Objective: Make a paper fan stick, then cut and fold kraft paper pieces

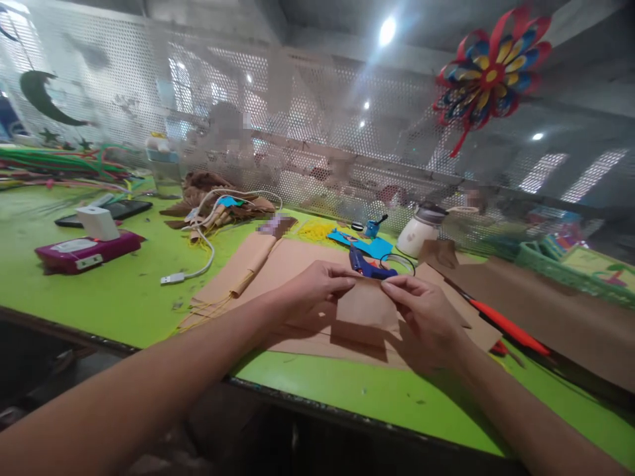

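A small piece of brown paper [366, 307] is pinched along its upper edge by both hands. My left hand [322, 287] grips the upper left corner, and my right hand [421, 304] has the upper right corner between thumb and fingers. Beneath it lie larger brown paper sheets [302, 261], on which the small piece casts a shadow. Just beyond my fingertips rests a blue glue gun [370, 266] with a dark cord. On the left of the sheets is a rolled brown paper tube [253, 268] with yellow strings.
A purple power strip [89, 251] with a white charger and a white USB cable [172, 278] lie left on the green table [159, 304]. Behind are blue paper [364, 244], a small blue pot [372, 228] and a white jug [421, 231]. An orange-handled tool [510, 326] lies right, near a green basket [560, 268].
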### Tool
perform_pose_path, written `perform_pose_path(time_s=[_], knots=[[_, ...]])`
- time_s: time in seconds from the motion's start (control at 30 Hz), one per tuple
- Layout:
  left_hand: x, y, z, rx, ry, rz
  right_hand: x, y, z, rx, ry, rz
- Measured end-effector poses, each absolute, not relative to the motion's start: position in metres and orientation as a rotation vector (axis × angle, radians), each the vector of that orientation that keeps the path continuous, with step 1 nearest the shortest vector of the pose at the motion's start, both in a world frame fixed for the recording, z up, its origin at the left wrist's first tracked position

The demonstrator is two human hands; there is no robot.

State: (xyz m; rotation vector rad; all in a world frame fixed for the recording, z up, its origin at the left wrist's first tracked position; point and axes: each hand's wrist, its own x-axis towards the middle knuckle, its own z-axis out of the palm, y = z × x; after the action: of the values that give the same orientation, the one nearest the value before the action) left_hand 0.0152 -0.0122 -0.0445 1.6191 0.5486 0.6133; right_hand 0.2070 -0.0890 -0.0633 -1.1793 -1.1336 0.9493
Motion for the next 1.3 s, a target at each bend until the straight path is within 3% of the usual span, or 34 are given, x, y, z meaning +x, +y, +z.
perform_pose_path(time_s=[0.33, 1.3], knots=[[0.017, -0.014, -0.049, 1.277, 0.403, 0.65, 0.208, -0.092, -0.06, -1.14, -1.13, 0.892], [0.018, -0.017, -0.047, 1.344, 0.401, 0.695, 0.207, -0.094, -0.062, -1.098, -1.23, 0.875]])
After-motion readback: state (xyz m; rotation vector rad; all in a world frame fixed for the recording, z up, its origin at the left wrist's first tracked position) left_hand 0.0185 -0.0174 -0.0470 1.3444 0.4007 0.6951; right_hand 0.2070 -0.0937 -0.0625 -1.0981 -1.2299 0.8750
